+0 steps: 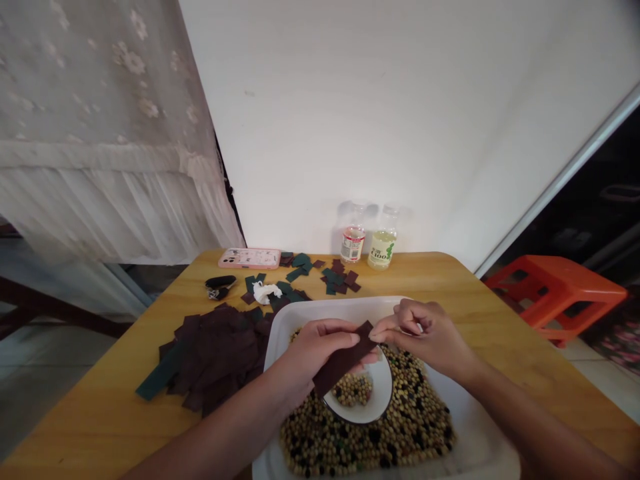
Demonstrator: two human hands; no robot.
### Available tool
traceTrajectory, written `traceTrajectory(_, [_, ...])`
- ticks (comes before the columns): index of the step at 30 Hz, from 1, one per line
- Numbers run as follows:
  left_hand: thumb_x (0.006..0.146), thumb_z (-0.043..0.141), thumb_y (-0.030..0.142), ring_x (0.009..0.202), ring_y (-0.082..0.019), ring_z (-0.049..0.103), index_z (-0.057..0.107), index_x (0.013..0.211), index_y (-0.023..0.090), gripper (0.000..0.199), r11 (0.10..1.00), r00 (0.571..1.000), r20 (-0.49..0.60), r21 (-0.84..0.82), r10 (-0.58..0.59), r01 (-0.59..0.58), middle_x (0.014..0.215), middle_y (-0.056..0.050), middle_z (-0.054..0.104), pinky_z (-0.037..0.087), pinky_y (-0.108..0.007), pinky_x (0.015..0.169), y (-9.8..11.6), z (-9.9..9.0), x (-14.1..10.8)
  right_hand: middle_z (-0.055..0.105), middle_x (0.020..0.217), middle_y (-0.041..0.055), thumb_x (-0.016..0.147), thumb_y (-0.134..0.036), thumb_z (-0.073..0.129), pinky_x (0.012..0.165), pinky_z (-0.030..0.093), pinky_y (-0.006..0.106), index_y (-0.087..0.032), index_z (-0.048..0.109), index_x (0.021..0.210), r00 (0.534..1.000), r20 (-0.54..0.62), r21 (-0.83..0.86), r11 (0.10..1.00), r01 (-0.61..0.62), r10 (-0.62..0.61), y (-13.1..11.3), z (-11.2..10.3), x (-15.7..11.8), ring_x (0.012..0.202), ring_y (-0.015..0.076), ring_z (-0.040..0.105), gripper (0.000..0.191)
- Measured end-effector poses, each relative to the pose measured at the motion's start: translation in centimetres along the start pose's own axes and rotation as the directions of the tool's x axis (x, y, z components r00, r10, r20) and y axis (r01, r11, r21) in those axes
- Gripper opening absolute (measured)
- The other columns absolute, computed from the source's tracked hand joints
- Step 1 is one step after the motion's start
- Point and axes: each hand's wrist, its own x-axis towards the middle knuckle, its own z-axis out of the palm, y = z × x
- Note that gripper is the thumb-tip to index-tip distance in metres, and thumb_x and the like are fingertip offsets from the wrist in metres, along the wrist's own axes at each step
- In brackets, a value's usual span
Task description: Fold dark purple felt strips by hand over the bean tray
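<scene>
My left hand (pixel 327 347) is closed on a dark brown strip (pixel 343 360), flat and cloth-like, with the thumb on top. At the strip's upper right end, my right hand (pixel 420 333) pinches its corner between thumb and finger; whether anything small is also in that pinch, I cannot tell. Beneath both hands a white bowl (pixel 379 400) with a dark rim holds some beads. The bowl rests on a bed of small round tan and black beads (pixel 415 427) inside a white plastic tub (pixel 280 327). A heap of similar brown strips (pixel 220 353) lies left of the tub.
On the wooden table (pixel 100 413) a pink phone (pixel 250 258), dark keys (pixel 220 287), crumpled white tissue (pixel 267 292) and scattered green and brown pieces (pixel 343 277) lie behind the tub. Two bottles (pixel 383 248) stand against the wall. An orange stool (pixel 560 293) is at the right.
</scene>
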Motion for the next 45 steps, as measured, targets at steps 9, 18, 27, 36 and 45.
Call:
traceTrajectory(9, [0.061, 0.065, 0.02, 0.072, -0.021, 0.066, 0.061, 0.082, 0.015, 0.022, 1.0, 1.0, 0.002, 0.007, 0.013, -0.013, 0.069, -0.008, 0.069, 0.047, -0.026, 0.06, -0.06, -0.04, -0.03, 0.055, 0.049, -0.0024, 0.07, -0.024, 0.064, 0.044, 0.048, 0.018, -0.022, 0.018, 0.053, 1.0, -0.011, -0.002, 1.0, 0.001, -0.001, 0.11, 0.19, -0.07, 0.067, 0.0207, 0.069, 0.049])
traceTrajectory(18, [0.062, 0.064, 0.021, 0.068, -0.019, 0.066, 0.062, 0.08, 0.015, 0.019, 0.999, 0.999, -0.003, -0.008, 0.039, -0.039, 0.068, -0.007, 0.069, 0.047, -0.026, 0.062, -0.01, 0.02, -0.12, 0.058, 0.049, -0.0002, 0.071, -0.025, 0.063, 0.041, 0.045, 0.021, -0.023, 0.018, 0.052, 0.999, -0.044, -0.031, 0.999, 0.015, -0.017, -0.04, 0.17, 0.05, 0.063, 0.0204, 0.068, 0.049])
traceTrajectory(27, [0.061, 0.065, 0.023, 0.069, -0.02, 0.066, 0.063, 0.08, 0.016, 0.02, 1.0, 1.0, 0.012, 0.011, 0.005, -0.005, 0.068, -0.007, 0.069, 0.047, -0.028, 0.064, 0.01, -0.03, -0.1, 0.062, 0.052, 0.0017, 0.07, -0.026, 0.063, 0.044, 0.048, 0.023, -0.023, 0.019, 0.051, 0.999, -0.037, -0.027, 1.0, 0.004, -0.005, -0.33, 0.12, 0.09, 0.062, 0.0202, 0.068, 0.049])
traceTrajectory(36, [0.061, 0.064, 0.022, 0.071, -0.021, 0.066, 0.062, 0.083, 0.015, 0.022, 1.0, 0.999, 0.034, 0.013, -0.003, 0.002, 0.072, -0.008, 0.07, 0.047, -0.028, 0.064, -0.19, -0.18, -0.07, 0.051, 0.045, -0.0029, 0.07, -0.023, 0.064, 0.039, 0.043, 0.02, -0.022, 0.018, 0.052, 0.998, -0.045, -0.028, 0.999, 0.042, -0.043, -0.1, 0.17, 0.09, 0.061, 0.0203, 0.068, 0.05])
traceTrajectory(45, [0.062, 0.064, 0.021, 0.071, -0.02, 0.066, 0.062, 0.081, 0.015, 0.02, 1.0, 1.0, 0.016, 0.022, -0.002, 0.002, 0.07, -0.008, 0.07, 0.047, -0.026, 0.062, 0.0, 0.0, -0.01, 0.052, 0.046, -0.0021, 0.07, -0.025, 0.063, 0.042, 0.045, 0.021, -0.023, 0.018, 0.052, 0.999, -0.037, -0.021, 1.0, 0.01, -0.011, -0.01, 0.08, 0.09, 0.065, 0.0213, 0.068, 0.049])
